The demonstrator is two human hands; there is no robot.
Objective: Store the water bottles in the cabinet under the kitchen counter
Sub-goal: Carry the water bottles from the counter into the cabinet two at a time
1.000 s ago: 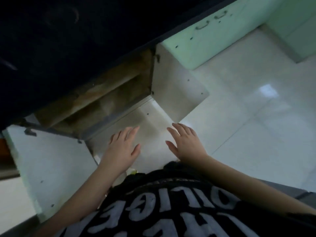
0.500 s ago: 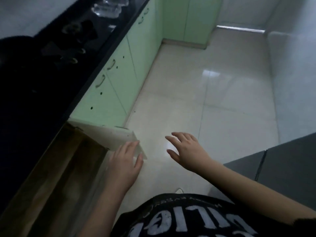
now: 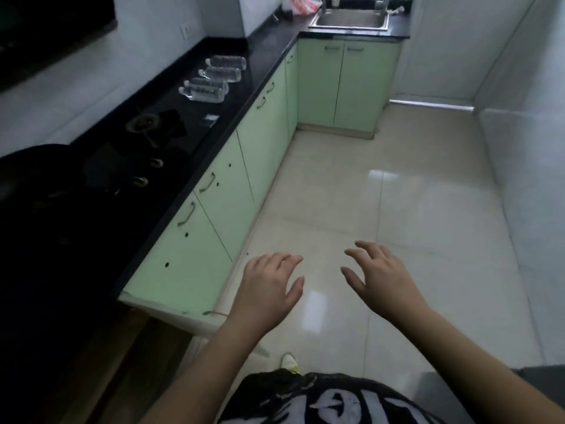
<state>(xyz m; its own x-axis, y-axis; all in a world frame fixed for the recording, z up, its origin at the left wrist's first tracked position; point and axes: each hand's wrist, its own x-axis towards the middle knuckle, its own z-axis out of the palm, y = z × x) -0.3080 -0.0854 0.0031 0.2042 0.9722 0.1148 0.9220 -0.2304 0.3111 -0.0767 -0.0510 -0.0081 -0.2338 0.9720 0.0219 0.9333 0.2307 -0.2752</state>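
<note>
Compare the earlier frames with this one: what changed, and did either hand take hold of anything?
The view swung up from the open cabinet to the counter, so four water bottles lying on it now show, with the sink beyond. The cabinet and its open door slid to the lower left. The left hand and right hand stayed open and empty, fingers spread; nothing was grasped or released.

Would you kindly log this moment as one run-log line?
left hand: open, empty | right hand: open, empty | water bottles: lying on counter | cabinet door: open
</note>
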